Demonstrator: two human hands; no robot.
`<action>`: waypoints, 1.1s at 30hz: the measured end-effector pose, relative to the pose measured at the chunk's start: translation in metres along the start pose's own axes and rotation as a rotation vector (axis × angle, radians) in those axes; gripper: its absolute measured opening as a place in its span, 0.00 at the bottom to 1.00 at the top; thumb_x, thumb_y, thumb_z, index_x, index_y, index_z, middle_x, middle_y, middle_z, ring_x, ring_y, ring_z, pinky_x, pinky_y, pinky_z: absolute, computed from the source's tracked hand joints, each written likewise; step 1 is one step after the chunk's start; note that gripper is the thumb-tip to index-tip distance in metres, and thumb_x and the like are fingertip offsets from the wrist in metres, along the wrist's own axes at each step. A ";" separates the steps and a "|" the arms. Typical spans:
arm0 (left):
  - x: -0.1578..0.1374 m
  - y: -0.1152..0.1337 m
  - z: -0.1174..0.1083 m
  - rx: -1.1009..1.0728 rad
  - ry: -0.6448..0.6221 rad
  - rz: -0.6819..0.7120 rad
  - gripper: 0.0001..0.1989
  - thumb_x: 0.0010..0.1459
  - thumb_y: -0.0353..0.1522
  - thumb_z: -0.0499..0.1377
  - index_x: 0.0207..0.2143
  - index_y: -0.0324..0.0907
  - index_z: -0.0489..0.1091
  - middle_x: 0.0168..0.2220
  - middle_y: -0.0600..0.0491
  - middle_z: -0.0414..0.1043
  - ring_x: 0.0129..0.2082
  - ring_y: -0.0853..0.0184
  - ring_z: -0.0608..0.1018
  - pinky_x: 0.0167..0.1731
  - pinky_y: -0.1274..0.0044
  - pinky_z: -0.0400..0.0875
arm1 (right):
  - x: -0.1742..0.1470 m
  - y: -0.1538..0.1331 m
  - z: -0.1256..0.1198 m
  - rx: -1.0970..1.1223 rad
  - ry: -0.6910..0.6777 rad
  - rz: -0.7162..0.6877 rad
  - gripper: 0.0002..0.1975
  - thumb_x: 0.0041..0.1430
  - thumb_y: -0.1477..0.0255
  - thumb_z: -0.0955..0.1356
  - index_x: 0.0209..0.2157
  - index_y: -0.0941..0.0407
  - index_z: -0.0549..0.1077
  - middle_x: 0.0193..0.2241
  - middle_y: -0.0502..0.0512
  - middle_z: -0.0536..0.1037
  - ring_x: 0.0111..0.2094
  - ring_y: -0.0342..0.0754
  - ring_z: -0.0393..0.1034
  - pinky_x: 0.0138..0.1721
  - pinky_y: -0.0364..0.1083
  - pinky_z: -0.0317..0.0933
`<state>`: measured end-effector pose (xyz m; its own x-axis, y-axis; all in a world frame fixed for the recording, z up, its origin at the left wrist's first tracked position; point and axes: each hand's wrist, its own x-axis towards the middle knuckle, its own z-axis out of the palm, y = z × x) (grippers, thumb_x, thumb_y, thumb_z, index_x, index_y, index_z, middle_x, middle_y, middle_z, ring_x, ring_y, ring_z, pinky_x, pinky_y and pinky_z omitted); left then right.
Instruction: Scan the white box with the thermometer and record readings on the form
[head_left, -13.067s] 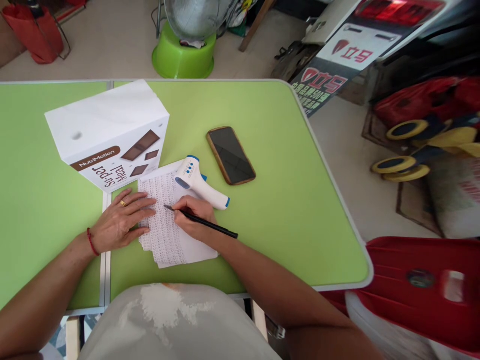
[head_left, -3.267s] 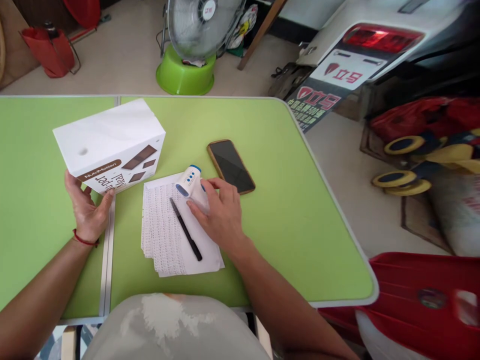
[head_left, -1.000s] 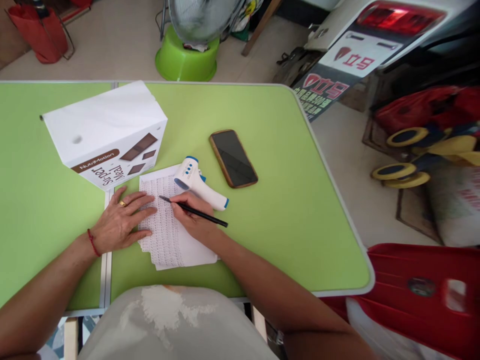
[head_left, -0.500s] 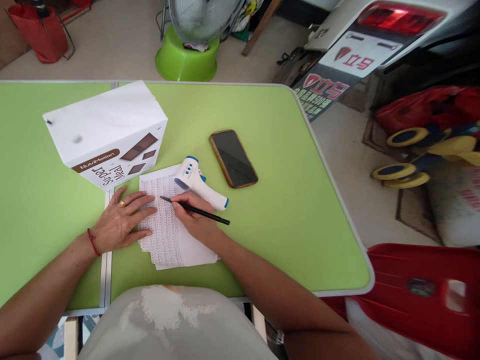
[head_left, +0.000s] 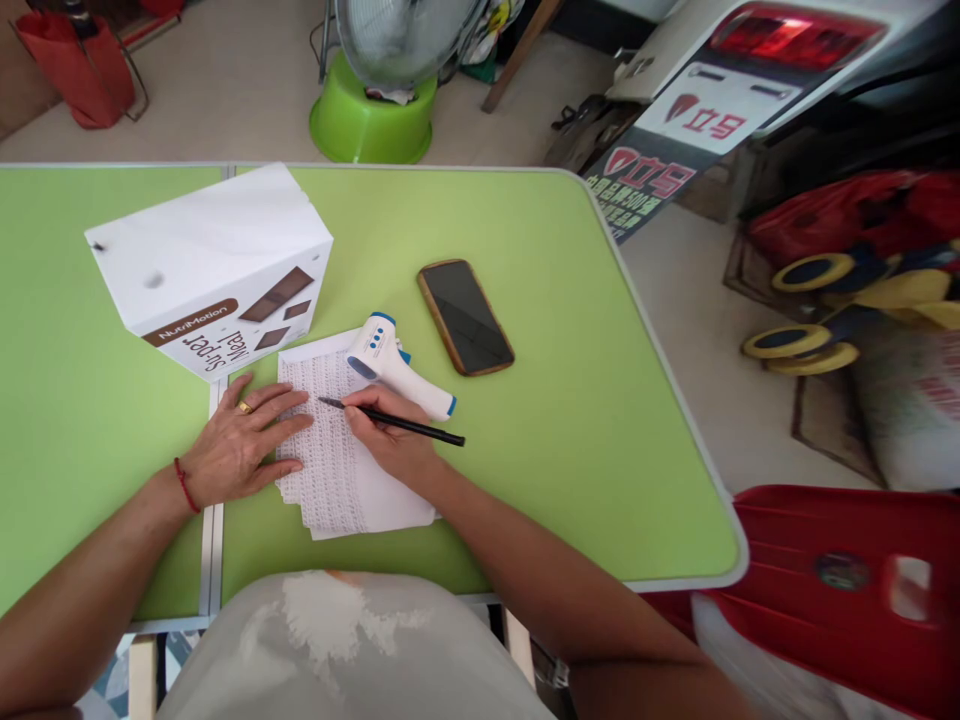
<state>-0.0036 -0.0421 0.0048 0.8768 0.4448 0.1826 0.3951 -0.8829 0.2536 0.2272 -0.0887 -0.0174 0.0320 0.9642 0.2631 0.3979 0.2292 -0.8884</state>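
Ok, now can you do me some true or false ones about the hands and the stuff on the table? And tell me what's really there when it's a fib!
1. The right hand holds a black pen. True.
2. The left hand holds the phone. False: the left hand rests partly on the paper, and the phone lies apart from both hands.
3. The white box says NutriMotion on it. True.
4. The thermometer is inside the white box. False: the thermometer lies in the open, next to the right hand.
5. The table has a green top. True.
6. The gold ring is on the right hand. False: it is on the left hand.
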 end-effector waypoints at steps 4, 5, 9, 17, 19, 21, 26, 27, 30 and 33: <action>0.000 0.000 0.000 0.000 -0.003 -0.005 0.21 0.67 0.44 0.50 0.55 0.41 0.66 0.60 0.43 0.65 0.60 0.53 0.66 0.61 0.54 0.47 | 0.001 -0.002 0.000 -0.025 0.031 -0.032 0.05 0.58 0.72 0.65 0.30 0.55 0.73 0.23 0.49 0.76 0.23 0.41 0.67 0.24 0.41 0.62; 0.000 0.000 0.000 0.000 -0.003 -0.007 0.21 0.67 0.44 0.50 0.55 0.41 0.66 0.60 0.43 0.65 0.60 0.53 0.66 0.61 0.54 0.47 | 0.001 -0.002 0.000 -0.027 0.036 -0.040 0.05 0.58 0.73 0.65 0.30 0.55 0.73 0.23 0.49 0.76 0.22 0.41 0.67 0.24 0.41 0.61; 0.000 0.000 0.000 0.005 0.006 0.006 0.21 0.67 0.44 0.50 0.55 0.41 0.66 0.60 0.43 0.66 0.60 0.53 0.66 0.61 0.54 0.48 | 0.000 -0.003 0.001 -0.042 0.039 -0.039 0.05 0.58 0.73 0.65 0.31 0.55 0.73 0.23 0.48 0.75 0.21 0.40 0.65 0.22 0.40 0.60; 0.000 0.000 0.001 -0.006 0.005 -0.004 0.21 0.67 0.44 0.50 0.55 0.42 0.66 0.60 0.44 0.66 0.60 0.54 0.66 0.62 0.55 0.47 | -0.001 -0.002 0.002 -0.034 0.047 -0.063 0.04 0.57 0.74 0.65 0.30 0.54 0.71 0.22 0.47 0.74 0.20 0.39 0.64 0.23 0.40 0.60; 0.000 0.000 0.001 -0.006 0.004 -0.004 0.21 0.67 0.44 0.50 0.55 0.42 0.67 0.60 0.44 0.65 0.60 0.54 0.66 0.62 0.55 0.47 | -0.001 -0.001 0.002 -0.019 0.044 -0.058 0.04 0.56 0.75 0.65 0.30 0.54 0.71 0.22 0.47 0.74 0.21 0.40 0.64 0.23 0.40 0.60; 0.000 0.000 0.001 -0.001 0.005 -0.005 0.21 0.67 0.44 0.50 0.55 0.42 0.67 0.60 0.43 0.65 0.60 0.53 0.66 0.62 0.55 0.48 | -0.001 -0.001 0.002 -0.002 0.032 -0.043 0.04 0.56 0.74 0.65 0.30 0.54 0.72 0.23 0.47 0.74 0.21 0.40 0.65 0.23 0.41 0.61; 0.000 0.000 0.000 0.012 0.010 0.004 0.21 0.67 0.44 0.50 0.55 0.41 0.67 0.60 0.43 0.66 0.60 0.53 0.66 0.61 0.54 0.49 | 0.000 -0.001 0.001 0.009 0.050 0.004 0.04 0.57 0.74 0.65 0.30 0.54 0.72 0.23 0.48 0.75 0.22 0.41 0.66 0.25 0.41 0.62; 0.000 0.000 0.000 0.013 0.010 0.005 0.21 0.67 0.44 0.50 0.55 0.41 0.67 0.60 0.43 0.66 0.60 0.53 0.66 0.61 0.55 0.48 | 0.000 -0.001 0.001 0.004 0.049 0.006 0.04 0.57 0.74 0.65 0.30 0.54 0.72 0.23 0.48 0.75 0.22 0.41 0.66 0.25 0.41 0.62; 0.000 0.000 0.000 0.015 0.011 0.007 0.21 0.68 0.44 0.50 0.55 0.41 0.66 0.59 0.43 0.66 0.60 0.54 0.66 0.61 0.55 0.48 | 0.000 -0.002 0.001 -0.015 0.040 0.015 0.05 0.57 0.73 0.65 0.30 0.54 0.72 0.23 0.48 0.75 0.22 0.41 0.66 0.25 0.41 0.62; 0.000 0.000 0.000 0.018 0.013 0.007 0.21 0.68 0.44 0.50 0.55 0.41 0.66 0.59 0.43 0.66 0.60 0.54 0.66 0.61 0.55 0.48 | 0.000 -0.002 0.001 -0.013 0.025 0.015 0.05 0.57 0.72 0.65 0.30 0.54 0.72 0.23 0.48 0.74 0.23 0.41 0.66 0.26 0.42 0.62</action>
<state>-0.0035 -0.0420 0.0047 0.8762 0.4401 0.1967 0.3938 -0.8888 0.2346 0.2257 -0.0891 -0.0157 0.0612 0.9638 0.2596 0.4088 0.2130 -0.8874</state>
